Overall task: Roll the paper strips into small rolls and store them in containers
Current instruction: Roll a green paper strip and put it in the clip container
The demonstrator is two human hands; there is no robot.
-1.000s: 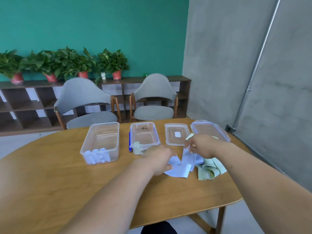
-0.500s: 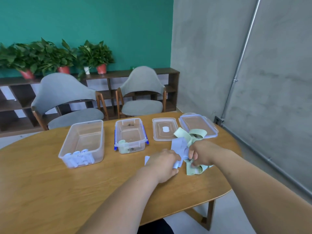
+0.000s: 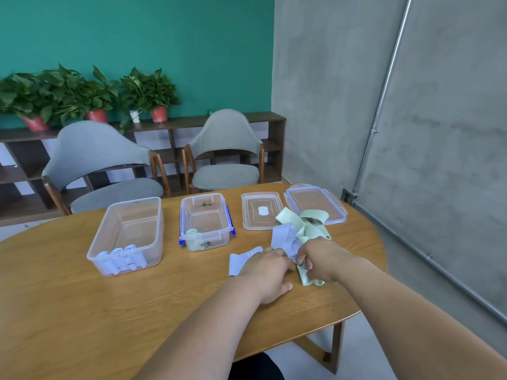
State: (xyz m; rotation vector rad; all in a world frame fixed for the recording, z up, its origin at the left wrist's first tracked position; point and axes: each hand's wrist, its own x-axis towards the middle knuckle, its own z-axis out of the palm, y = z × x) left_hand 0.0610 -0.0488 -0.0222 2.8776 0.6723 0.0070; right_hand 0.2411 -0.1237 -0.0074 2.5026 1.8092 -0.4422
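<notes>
Head view shows me early in the job: the small container (image 3: 205,222) holds just one green roll (image 3: 191,232) in its near corner. The large container (image 3: 129,234) to the left of the small container has a few pale rolls (image 3: 120,252) bunched at its near end, so both tubs have plenty of floor to fill. Right of the small container and a little nearer to me sits the loose tangle of lavender strips (image 3: 284,238) and green strips (image 3: 304,229), none of them wound. I judge that to be most of the work left. My left hand (image 3: 267,272) is curled down over the lavender strips and holds the paper, though its fingertips hide behind my knuckles. My right hand (image 3: 319,259) touches it, fingers closed round one of the green strips, whose end pokes out below my palm. I'd say I'm teasing one strip free of the heap before starting a roll. Further right of the small container lie the flat lid (image 3: 262,211) and the blue-clipped lid (image 3: 315,204), with green loops lapping over the latter. Both lids are off, so closing up also remains. The rounded edge of the table (image 3: 123,311) curves in near the heap on the side away from the small container, and a stray strip could slide off there. The broad wood nearer me than the small container gives room for rolling. Reaching either tub means only lifting over its wall.
</notes>
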